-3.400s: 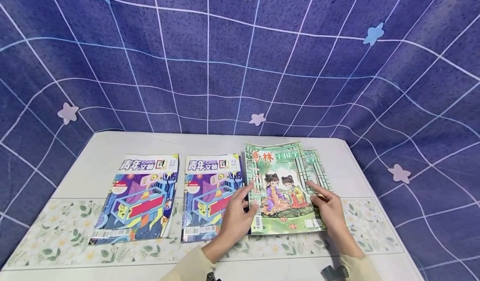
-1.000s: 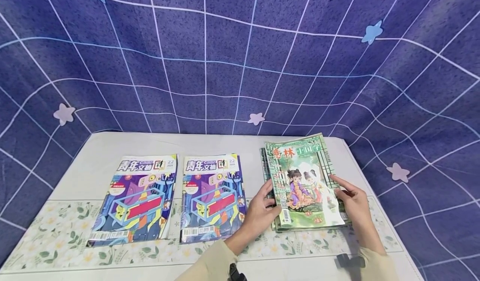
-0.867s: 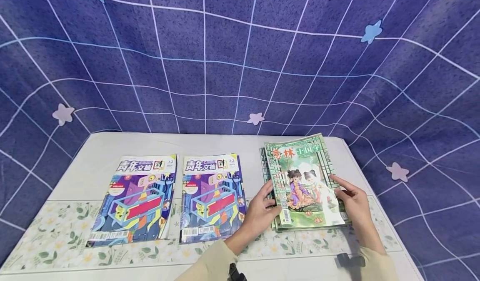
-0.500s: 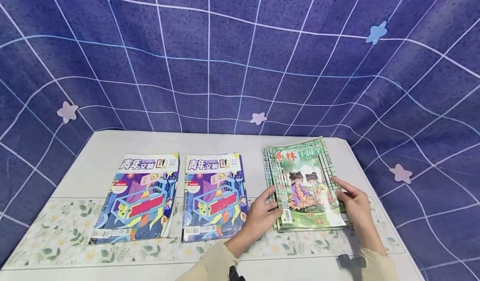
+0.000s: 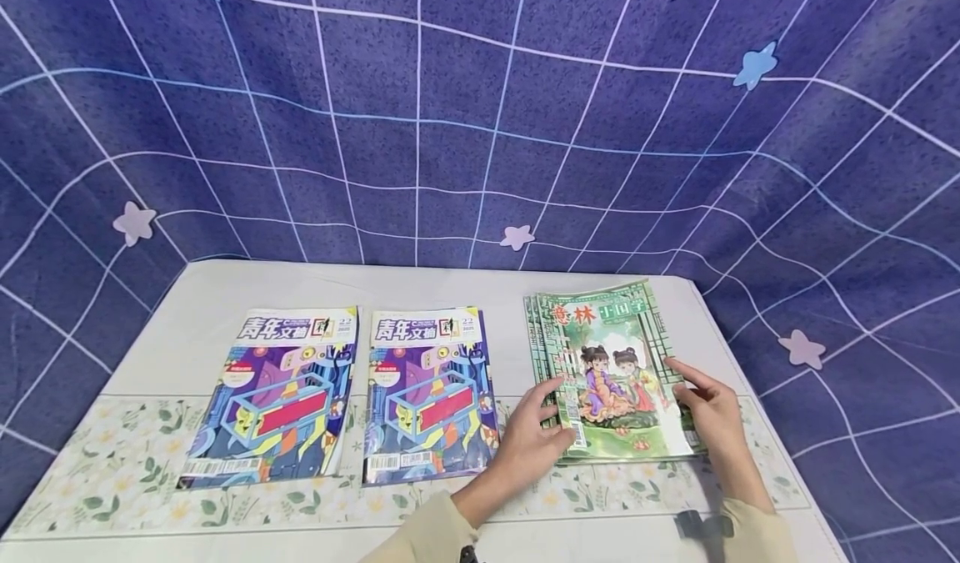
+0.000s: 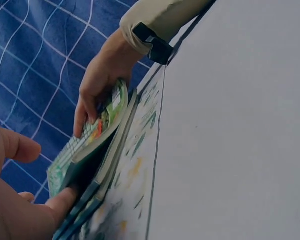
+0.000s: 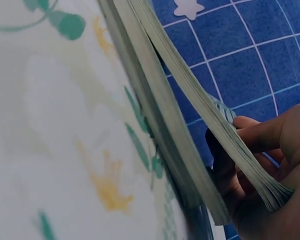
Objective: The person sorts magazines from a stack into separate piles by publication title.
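On the right of the table lies a stack of green-covered magazines, with the top magazine [image 5: 615, 379] showing two cartoon children. My right hand [image 5: 712, 413] grips its right edge; in the right wrist view that magazine [image 7: 205, 110] is raised at this edge, a gap separating it from the lower magazines [image 7: 165, 115]. My left hand [image 5: 528, 438] is at the left, spine side. In the left wrist view one fingertip touches the spines, while another finger [image 6: 22, 145] stays apart from them. The stack's underside is hidden.
Two purple-and-blue magazines lie flat side by side, one at the far left [image 5: 273, 396] and one in the middle [image 5: 427, 396]. The white table [image 5: 420, 284] carries a floral strip [image 5: 127, 471]. A blue grid-patterned curtain [image 5: 450, 154] rises behind and around it.
The top green magazine has moved right onto the others since the earliest frame. Over the last second it has settled slightly lower. My left hand has shifted a little right; the purple magazines stay put.
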{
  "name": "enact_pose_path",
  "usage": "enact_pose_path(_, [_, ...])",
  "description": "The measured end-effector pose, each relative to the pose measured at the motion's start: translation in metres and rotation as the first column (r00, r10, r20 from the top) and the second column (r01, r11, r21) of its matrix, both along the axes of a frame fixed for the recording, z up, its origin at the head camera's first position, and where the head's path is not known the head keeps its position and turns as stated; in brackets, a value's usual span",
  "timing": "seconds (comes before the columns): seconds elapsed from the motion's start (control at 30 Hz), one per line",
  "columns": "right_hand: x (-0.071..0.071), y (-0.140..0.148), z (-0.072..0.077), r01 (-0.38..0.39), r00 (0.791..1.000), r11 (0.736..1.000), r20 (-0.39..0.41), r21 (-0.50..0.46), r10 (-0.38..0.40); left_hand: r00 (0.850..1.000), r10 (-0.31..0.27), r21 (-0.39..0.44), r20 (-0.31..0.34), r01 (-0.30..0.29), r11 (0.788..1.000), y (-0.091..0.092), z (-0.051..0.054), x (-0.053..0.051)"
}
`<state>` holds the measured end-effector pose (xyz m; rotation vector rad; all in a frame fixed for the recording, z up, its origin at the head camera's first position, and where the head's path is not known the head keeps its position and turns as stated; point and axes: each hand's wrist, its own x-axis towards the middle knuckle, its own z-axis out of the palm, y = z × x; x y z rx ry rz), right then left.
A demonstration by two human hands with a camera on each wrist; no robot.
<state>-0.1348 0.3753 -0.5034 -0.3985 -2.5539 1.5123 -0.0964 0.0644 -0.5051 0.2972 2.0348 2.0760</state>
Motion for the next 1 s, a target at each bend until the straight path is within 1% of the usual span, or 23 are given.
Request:
enact_pose_path(0.13, [0.000,0.002,-0.003,-0.001,1.000,1.000,-0.016,0.002,0.002,0.998,-0.054,-0.032,-0.027,0.053,0.998,-0.002,0.004,0.003])
enact_pose_path(0.2, [0.000,0.003,-0.004,-0.007,1.000,1.000,-0.030,0.000,0.007,0.996,-0.073,-0.064,-0.049,0.070,0.996,-0.002,0.005,0.004])
enact_pose_path(0.3, [0.000,0.002,-0.005,0.002,0.999,1.000,-0.037,0.005,-0.002,0.994,-0.085,-0.113,-0.070,0.077,0.991,-0.004,0.006,0.004])
enact_pose_path(0.43, [0.001,-0.002,-0.003,0.007,0.999,1.000,-0.040,0.008,-0.007,0.995,-0.080,-0.150,-0.066,0.070,0.986,-0.004,0.008,0.005])
enact_pose_path(0.57, [0.001,-0.001,-0.003,0.000,0.999,1.000,-0.035,0.007,0.000,0.996,-0.076,-0.167,-0.053,0.066,0.984,-0.005,0.011,0.005])
enact_pose_path(0.8, [0.000,0.000,-0.006,0.029,0.999,0.997,0.010,0.076,-0.030,0.996,-0.078,-0.183,-0.052,0.068,0.981,-0.005,0.011,0.004])
enact_pose_path(0.9, [0.000,0.000,-0.006,0.022,0.999,0.995,0.021,0.097,-0.025,0.995,-0.081,-0.170,-0.050,0.072,0.983,-0.005,0.011,0.004])
enact_pose_path(1.0, [0.000,-0.001,-0.006,0.026,0.999,0.996,0.033,0.087,-0.029,0.995,-0.085,-0.145,-0.053,0.077,0.986,-0.005,0.011,0.005])
